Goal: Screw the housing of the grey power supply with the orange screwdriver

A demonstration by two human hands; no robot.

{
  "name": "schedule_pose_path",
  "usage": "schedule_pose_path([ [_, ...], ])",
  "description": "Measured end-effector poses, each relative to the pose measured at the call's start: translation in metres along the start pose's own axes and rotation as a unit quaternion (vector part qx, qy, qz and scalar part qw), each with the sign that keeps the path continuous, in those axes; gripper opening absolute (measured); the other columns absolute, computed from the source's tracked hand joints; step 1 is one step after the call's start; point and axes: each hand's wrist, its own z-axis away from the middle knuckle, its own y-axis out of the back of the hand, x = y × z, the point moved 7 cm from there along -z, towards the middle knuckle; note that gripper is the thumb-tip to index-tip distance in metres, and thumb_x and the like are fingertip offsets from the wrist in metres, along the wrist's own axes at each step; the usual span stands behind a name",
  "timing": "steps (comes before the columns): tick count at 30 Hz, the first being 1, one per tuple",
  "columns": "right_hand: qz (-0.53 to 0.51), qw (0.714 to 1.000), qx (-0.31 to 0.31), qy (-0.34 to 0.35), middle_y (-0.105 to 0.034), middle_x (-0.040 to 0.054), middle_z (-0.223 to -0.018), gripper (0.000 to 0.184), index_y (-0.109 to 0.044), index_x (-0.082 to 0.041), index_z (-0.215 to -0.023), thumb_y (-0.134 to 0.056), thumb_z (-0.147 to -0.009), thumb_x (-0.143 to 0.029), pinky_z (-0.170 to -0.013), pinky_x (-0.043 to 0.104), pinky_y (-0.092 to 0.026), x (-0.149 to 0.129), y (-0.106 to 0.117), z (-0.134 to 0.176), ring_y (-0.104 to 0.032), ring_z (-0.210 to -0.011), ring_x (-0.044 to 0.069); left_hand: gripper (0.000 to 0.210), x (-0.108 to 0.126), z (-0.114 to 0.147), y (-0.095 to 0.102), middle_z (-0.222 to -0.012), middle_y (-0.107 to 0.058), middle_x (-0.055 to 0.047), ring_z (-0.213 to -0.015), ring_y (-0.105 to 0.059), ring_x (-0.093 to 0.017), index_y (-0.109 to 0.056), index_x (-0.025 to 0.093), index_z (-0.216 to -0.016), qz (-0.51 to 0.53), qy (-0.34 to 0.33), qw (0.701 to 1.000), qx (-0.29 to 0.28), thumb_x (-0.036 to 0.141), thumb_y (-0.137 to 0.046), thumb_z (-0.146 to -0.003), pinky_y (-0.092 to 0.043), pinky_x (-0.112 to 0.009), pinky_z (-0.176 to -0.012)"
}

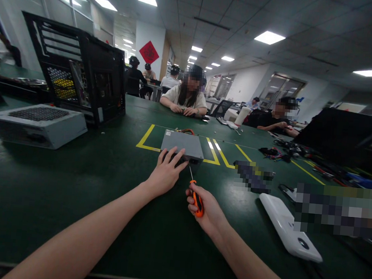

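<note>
A grey metal computer power supply (183, 143) lies in front of me, with coloured cables at its far side. My left hand (166, 172) rests on its near edge, fingers spread over the top and front. In my right hand (208, 206) is a screwdriver (197, 203) with an orange and black handle, the fingers closed around it. Its thin shaft points up and away, and the tip meets the front face of the power supply near its right corner. Any screw at the tip is too small to make out.
On the left stand a black computer case (108, 80) and a second power supply (37, 124). A white oblong device (289, 226) lies right, near loose cables (274, 153). Yellow tape (145, 138) marks the green table (124, 247). A person (186, 98) sits opposite.
</note>
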Motion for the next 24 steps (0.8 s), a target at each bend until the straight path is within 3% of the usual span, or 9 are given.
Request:
schedule_pose_path([
  [8,0.001,1.000,-0.007,-0.016,-0.054,0.0018,-0.063,0.022,-0.058,-0.011,-0.082,-0.042,-0.087,-0.025,-0.039,0.014,-0.037,0.0024,0.0006,-0.0015,-0.047,-0.047,0.005,0.043,0.0005,0.0001,0.0027,-0.142,-0.032,-0.006,-0.130,-0.024,-0.030,-0.054,0.026,-0.118,0.009,0.000,1.000,0.006,0.013,-0.048,-0.078,-0.018,-0.051,-0.105],
  [14,-0.006,1.000,-0.002,0.004,-0.055,0.0000,-0.063,0.007,-0.054,-0.014,-0.076,-0.055,-0.080,-0.019,-0.036,0.011,-0.030,0.0005,0.0012,-0.0026,-0.046,-0.046,0.004,0.042,0.0008,0.0000,0.0022,-0.142,-0.031,-0.005,-0.130,-0.024,-0.030,-0.053,0.026,-0.119,0.008,-0.001,1.000,0.002,0.014,-0.048,-0.078,-0.018,-0.051,-0.106],
  [21,-0.005,1.000,-0.006,-0.019,-0.054,0.0019,-0.062,0.023,-0.057,-0.011,-0.084,-0.040,-0.088,-0.026,-0.037,0.013,-0.036,0.0024,-0.0014,0.0003,-0.047,-0.046,0.005,0.043,0.0005,0.0000,0.0017,-0.142,-0.031,-0.006,-0.130,-0.024,-0.030,-0.054,0.026,-0.118,0.005,0.000,1.000,0.005,0.013,-0.048,-0.077,-0.019,-0.052,-0.105],
  [24,-0.007,1.000,0.005,-0.003,-0.054,0.0005,-0.063,0.013,-0.055,-0.013,-0.080,-0.050,-0.084,-0.024,-0.034,0.011,-0.031,-0.0007,-0.0002,0.0012,-0.045,-0.044,0.004,0.043,0.0006,0.0003,0.0014,-0.142,-0.031,-0.006,-0.130,-0.024,-0.030,-0.054,0.025,-0.118,0.007,-0.002,1.000,0.004,0.014,-0.049,-0.077,-0.019,-0.052,-0.105],
])
